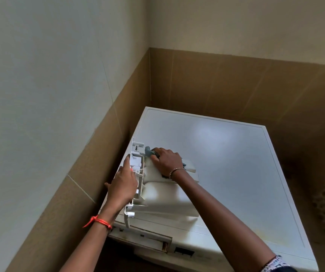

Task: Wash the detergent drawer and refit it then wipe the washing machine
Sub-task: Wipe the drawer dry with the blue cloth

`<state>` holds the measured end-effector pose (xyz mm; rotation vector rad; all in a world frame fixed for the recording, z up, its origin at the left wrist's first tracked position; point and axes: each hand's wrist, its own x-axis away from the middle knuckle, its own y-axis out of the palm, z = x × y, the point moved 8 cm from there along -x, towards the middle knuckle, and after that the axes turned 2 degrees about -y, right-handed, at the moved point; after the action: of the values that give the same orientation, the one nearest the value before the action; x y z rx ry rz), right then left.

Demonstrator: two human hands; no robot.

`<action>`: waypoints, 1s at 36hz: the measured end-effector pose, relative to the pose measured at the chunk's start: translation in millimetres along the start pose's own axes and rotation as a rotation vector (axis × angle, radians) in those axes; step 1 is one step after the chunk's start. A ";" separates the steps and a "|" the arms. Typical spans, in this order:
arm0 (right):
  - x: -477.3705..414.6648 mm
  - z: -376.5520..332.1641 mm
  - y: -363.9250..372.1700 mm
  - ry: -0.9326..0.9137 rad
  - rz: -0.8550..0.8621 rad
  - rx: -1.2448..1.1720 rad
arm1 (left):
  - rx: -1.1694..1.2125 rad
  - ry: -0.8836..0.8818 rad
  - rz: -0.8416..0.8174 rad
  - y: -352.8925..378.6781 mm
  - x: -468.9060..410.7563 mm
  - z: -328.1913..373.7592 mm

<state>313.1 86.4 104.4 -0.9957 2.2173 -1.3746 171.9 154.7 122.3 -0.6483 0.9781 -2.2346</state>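
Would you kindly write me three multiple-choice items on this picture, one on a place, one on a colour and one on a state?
1. Where does the detergent drawer lie?
A. pushed into its slot
B. on top of the washing machine
C. on the floor

2. What colour is the thread round the wrist of the left hand?
A. red-orange
B. blue
C. black

3. What is the right hand doing?
A. hanging idle
B. lying flat on the wall
C. holding a cloth against the drawer

Answers: B, as the drawer rests on the machine's flat top. A, as the knotted thread shows bright red-orange. C, as the fingers are curled round the blue-grey cloth on the drawer's far end.
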 end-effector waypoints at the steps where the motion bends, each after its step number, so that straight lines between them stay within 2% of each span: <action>1: -0.1 7.3 -2.2 0.023 0.003 -0.005 | 0.001 -0.005 0.009 -0.5 0.4 0.5; 10: 12.9 76.1 -13.9 0.258 -0.043 -0.058 | 0.064 -0.009 0.037 -0.3 1.0 1.4; 15: 25.7 101.6 -15.0 0.346 -0.031 -0.350 | 0.078 0.021 0.044 -1.8 1.7 2.1; 22: 48.7 125.2 -20.2 0.456 0.134 -0.614 | 0.079 0.037 0.044 -2.5 3.0 4.5; 30: 71.8 158.6 -27.6 0.723 0.142 -0.670 | 0.179 -0.001 0.014 -3.1 5.1 1.1; 33: 77.3 156.1 -31.3 0.760 0.130 -0.711 | 0.286 0.007 -0.041 -1.2 4.1 0.2; 36: 78.1 142.0 -27.1 0.765 0.084 -0.868 | 0.315 0.023 -0.061 -1.9 -0.6 2.0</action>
<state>356.2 -67.7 66.9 -0.6046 3.5372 -0.7788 172.9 155.2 124.9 -0.5169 0.6038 -2.3857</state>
